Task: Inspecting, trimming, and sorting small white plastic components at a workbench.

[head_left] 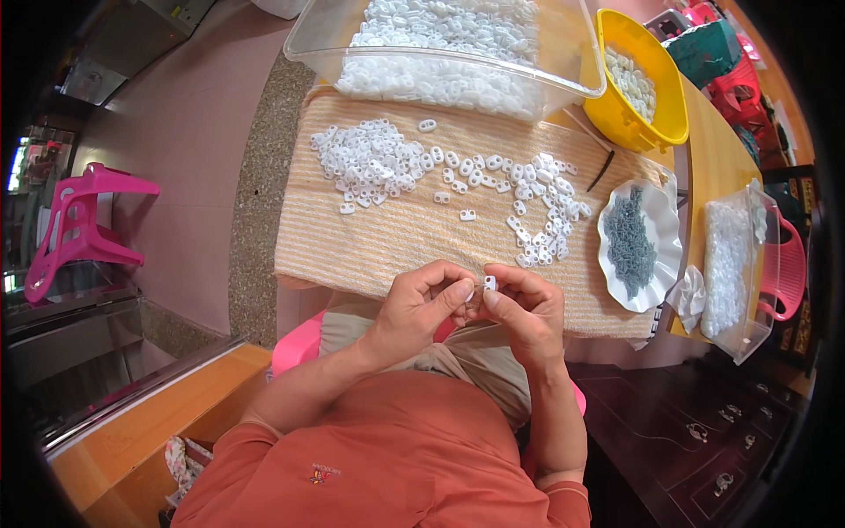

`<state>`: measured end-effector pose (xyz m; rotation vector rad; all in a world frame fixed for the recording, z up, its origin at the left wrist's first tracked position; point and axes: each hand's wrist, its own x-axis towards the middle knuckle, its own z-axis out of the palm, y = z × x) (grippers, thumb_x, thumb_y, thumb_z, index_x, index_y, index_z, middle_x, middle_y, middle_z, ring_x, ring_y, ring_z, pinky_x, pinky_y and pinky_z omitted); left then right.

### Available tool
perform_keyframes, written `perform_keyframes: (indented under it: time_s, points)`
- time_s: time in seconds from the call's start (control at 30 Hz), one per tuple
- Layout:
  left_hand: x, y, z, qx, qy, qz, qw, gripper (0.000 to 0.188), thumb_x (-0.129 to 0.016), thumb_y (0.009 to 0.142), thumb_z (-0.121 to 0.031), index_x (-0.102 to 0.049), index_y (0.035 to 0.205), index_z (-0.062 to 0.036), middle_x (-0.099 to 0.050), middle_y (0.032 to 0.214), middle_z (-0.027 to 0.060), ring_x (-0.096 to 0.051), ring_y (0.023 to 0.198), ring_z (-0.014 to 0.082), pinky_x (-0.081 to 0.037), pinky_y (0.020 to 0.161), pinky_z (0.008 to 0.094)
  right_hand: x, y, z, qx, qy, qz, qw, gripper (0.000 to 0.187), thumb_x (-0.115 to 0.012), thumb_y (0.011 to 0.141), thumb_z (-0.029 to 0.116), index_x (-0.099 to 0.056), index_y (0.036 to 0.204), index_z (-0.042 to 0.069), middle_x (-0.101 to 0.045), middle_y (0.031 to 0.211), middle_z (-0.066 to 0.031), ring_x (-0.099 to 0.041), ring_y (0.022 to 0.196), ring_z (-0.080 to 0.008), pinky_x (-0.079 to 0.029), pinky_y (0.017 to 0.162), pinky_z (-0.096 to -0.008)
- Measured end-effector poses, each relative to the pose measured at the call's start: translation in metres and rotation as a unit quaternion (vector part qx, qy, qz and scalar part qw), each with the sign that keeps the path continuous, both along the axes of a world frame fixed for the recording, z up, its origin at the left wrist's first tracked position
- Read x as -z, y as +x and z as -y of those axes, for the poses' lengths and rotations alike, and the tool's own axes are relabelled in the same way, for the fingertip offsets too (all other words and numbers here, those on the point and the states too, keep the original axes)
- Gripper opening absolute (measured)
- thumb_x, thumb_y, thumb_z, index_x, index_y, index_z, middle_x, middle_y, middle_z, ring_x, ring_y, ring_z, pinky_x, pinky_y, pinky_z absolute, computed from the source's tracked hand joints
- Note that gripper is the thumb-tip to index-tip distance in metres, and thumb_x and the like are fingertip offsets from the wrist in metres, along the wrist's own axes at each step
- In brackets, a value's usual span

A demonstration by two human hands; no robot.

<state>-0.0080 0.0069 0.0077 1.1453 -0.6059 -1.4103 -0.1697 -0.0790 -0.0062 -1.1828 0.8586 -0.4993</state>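
Observation:
Both hands meet just over the near edge of a striped cloth [396,255]. My right hand [531,308] pinches a small white plastic piece [490,282] with holes in it between thumb and fingers. Close beside it, my left hand [429,304] is closed in a pinch, thumb against the fingers; what it holds is too small and covered to name. On the cloth lie a heap of white two-hole pieces [365,163] at the left and a looser spread of them [546,207] at the right. A wavy white dish [666,238] holds many small grey parts [628,242].
At the back stands a clear bin [563,84] of white pieces. Beside it is a yellow basket [673,97] with pale pieces. Far right are another clear box [748,326] and crumpled tissue [688,297]. A thin dark-tipped stick [601,172] lies near the dish. A pink stool [84,224] stands left.

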Motion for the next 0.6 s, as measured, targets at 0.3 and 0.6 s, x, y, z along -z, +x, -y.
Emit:
perform_keyframes:
  time_s: [0.3, 0.6]
  points:
    - [-0.002, 0.004, 0.000, -0.010, 0.016, -0.046, 0.999, 0.021, -0.055, 0.096, -0.014, -0.060, 0.108, 0.0027, -0.064, 0.087, 0.0056, -0.062, 0.076, 0.0096, -0.052, 0.068, 0.0225, -0.008, 0.004, -0.001, 0.021, 0.078, 0.071, 0.994, 0.029, -0.060, 0.086, -0.002, -0.059, 0.115, -0.006, -0.067, 0.088, -0.0145, -0.067, 0.077, -0.0203, -0.058, 0.072, -0.0318]
    - [0.004, 0.005, 0.001, -0.048, 0.019, -0.098, 0.994, 0.023, -0.057, 0.093, -0.005, -0.059, 0.113, 0.0041, -0.065, 0.095, 0.0095, -0.064, 0.081, 0.0124, -0.057, 0.072, 0.0262, -0.006, 0.004, -0.003, 0.054, 0.089, 0.060, 0.993, 0.028, -0.061, 0.084, -0.002, -0.060, 0.112, -0.005, -0.065, 0.084, -0.0109, -0.064, 0.072, -0.0152, -0.057, 0.068, -0.0293]
